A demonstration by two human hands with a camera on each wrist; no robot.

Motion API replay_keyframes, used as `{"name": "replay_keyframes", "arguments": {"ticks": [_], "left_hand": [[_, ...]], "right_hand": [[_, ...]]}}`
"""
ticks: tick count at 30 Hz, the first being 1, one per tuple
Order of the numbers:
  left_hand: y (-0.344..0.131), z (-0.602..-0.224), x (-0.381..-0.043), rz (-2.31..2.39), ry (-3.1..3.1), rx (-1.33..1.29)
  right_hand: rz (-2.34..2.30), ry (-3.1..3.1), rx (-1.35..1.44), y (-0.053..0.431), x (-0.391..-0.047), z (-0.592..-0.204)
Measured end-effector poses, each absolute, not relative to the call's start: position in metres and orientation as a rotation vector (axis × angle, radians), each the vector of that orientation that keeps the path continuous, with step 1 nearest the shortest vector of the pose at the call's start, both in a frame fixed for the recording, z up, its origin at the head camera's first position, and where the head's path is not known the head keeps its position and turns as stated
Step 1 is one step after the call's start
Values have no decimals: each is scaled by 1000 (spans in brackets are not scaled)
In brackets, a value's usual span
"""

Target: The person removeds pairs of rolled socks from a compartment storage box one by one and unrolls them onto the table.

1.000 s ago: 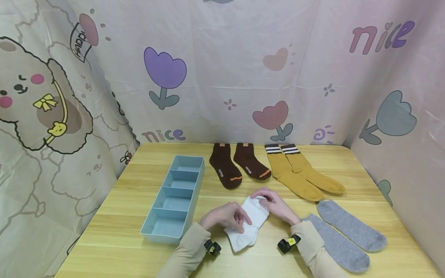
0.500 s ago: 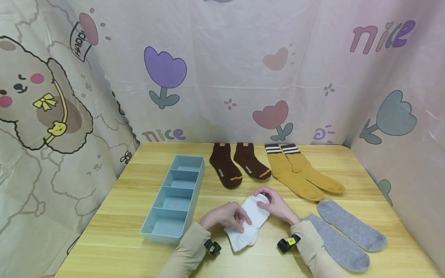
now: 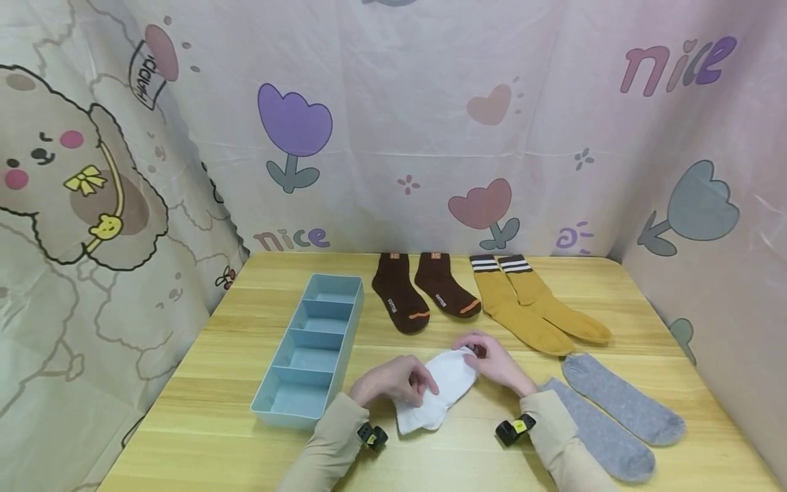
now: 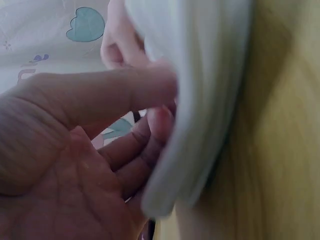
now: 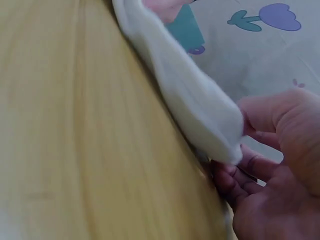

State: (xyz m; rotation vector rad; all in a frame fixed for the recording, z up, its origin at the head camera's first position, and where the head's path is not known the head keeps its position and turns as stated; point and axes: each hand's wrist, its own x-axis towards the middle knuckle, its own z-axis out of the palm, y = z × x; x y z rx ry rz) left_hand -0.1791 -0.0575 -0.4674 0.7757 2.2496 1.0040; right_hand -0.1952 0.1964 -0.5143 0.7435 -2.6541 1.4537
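Note:
A pair of white socks point(image 3: 449, 383), laid one over the other, lies slantwise near the front of the table. My left hand point(image 3: 396, 381) pinches the upper fabric near the socks' lower left end; in the left wrist view its thumb point(image 4: 145, 87) presses on the white cloth. At the far right end, my right hand point(image 3: 492, 359) grips the edge between thumb and fingers. The right wrist view has the white fabric point(image 5: 190, 95) slightly raised along its edge, with the right fingers point(image 5: 257, 162) at its tip. The lower layer is mostly hidden.
A blue-grey tray with several compartments point(image 3: 322, 376) stands on the left. Dark brown socks point(image 3: 399, 294) and mustard socks point(image 3: 522, 307) with striped cuffs lie at the back. Grey socks point(image 3: 621, 400) lie to the right on the wooden table point(image 3: 215, 410). Printed cloth hangs behind.
The white socks have turned slightly flatter, their lower end shifting up and left. My right hand has moved a little to the right with its end; both hands keep hold.

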Motion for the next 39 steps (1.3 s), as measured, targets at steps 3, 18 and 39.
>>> {"name": "replay_keyframes", "arguments": {"ticks": [3,18,39], "left_hand": [[-61,-465,-178,942,2374,736],[-61,-474,-179,958,2835,397],[-66,-480,-181,1072,2918,413]], "right_hand": [[1386,-2729,748,202,-193,-510],[1463,-2981,846,220,-181,-491],[1692,-3093,1152,193,-162,-487]]}}
